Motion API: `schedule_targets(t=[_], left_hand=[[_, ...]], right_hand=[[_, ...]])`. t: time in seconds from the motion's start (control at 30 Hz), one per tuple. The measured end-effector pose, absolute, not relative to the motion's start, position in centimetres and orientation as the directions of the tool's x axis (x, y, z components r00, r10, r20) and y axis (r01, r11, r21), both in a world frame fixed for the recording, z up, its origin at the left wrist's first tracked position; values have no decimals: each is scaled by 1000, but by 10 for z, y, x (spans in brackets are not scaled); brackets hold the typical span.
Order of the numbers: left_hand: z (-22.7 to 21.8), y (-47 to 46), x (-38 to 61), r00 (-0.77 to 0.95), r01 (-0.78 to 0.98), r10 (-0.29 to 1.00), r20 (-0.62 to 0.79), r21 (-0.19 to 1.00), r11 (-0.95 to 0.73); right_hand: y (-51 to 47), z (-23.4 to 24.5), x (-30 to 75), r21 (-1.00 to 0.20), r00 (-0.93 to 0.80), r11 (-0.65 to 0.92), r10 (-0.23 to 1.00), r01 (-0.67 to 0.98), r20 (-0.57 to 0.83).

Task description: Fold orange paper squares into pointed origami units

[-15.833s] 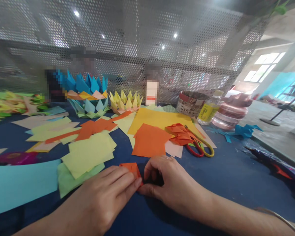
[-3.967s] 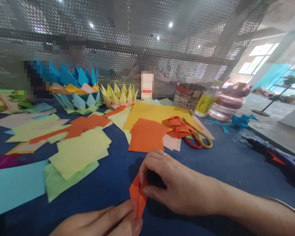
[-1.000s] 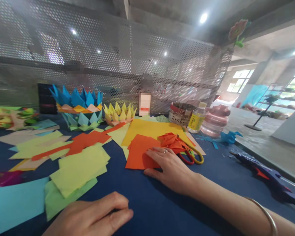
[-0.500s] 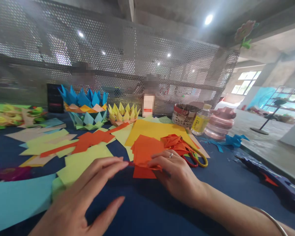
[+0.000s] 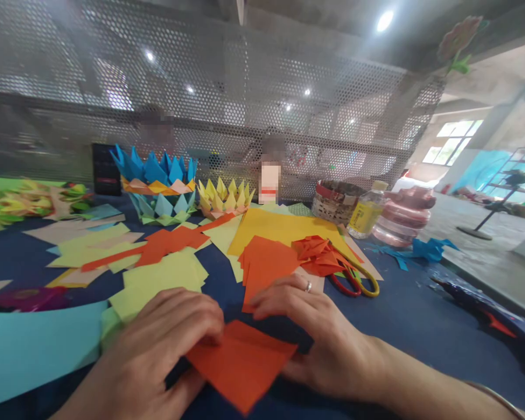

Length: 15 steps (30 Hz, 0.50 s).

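Note:
A square orange sheet of paper [image 5: 245, 361] is held up in front of me, turned cornerwise. My left hand [image 5: 170, 338] grips its left side, fingers curled over the top edge and thumb below. By the sheet's right corner is my right hand [image 5: 315, 332], with fingers stretched out and spread from the thumb; the thumb lies behind that corner. Its fingertips reach the near edge of a stack of orange paper [image 5: 266, 262]. Folded orange pieces [image 5: 317, 254] lie behind the right hand, beside scissors with red and yellow handles [image 5: 370, 280].
Yellow-green sheets [image 5: 161, 280] and a light blue sheet [image 5: 39, 350] lie left. Folded paper crowns in blue [image 5: 157, 169] and yellow [image 5: 225, 195] stand behind. At right are a basket [image 5: 335, 201], a bottle [image 5: 367, 213], a pink container [image 5: 405, 216] and a glue gun [image 5: 485, 309].
An orange sheet has come off the stack toward me and turned cornerwise. My left hand has closed on it, while the right hand's fingers have loosened. The view has shifted slightly left.

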<state>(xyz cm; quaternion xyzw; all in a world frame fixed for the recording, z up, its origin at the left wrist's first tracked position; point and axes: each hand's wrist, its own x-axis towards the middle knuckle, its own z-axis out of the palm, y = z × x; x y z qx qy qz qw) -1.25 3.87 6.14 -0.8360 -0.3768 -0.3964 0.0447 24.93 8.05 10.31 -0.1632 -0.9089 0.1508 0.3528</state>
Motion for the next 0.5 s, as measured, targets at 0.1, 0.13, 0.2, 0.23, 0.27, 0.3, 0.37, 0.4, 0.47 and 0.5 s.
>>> schedule_targets(t=[0.1, 0.13, 0.2, 0.23, 0.27, 0.3, 0.37, 0.4, 0.47, 0.5], left_hand=[[66, 37, -10, 454, 675, 550, 701, 133, -726], [67, 37, -10, 482, 679, 525, 701, 80, -730], [67, 36, -11, 538, 682, 477, 695, -27, -731], [66, 35, -12, 559, 681, 463, 688, -63, -730], [65, 35, -12, 573, 680, 455, 682, -85, -728], [64, 34, -12, 580, 679, 455, 676, -93, -728], [61, 33, -12, 584, 673, 479, 655, -60, -737], [60, 32, -12, 581, 664, 504, 639, -14, -748], [58, 30, -11, 572, 631, 558, 601, 111, -768], [58, 29, -10, 568, 612, 577, 586, 168, -773]], right_hand=[[74, 107, 247, -259, -708, 941, 334, 217, 622], [72, 109, 247, -217, -719, 950, 311, 223, 622], [69, 110, 247, -160, -749, 959, 282, 232, 600], [68, 110, 247, -143, -768, 962, 273, 234, 580], [68, 110, 248, -133, -786, 962, 271, 238, 555], [69, 110, 249, -129, -803, 961, 274, 243, 529], [70, 107, 250, -128, -834, 958, 287, 258, 471], [71, 106, 251, -134, -848, 954, 299, 267, 437], [72, 104, 252, -168, -867, 942, 333, 290, 371], [72, 103, 252, -187, -870, 936, 346, 297, 351]])
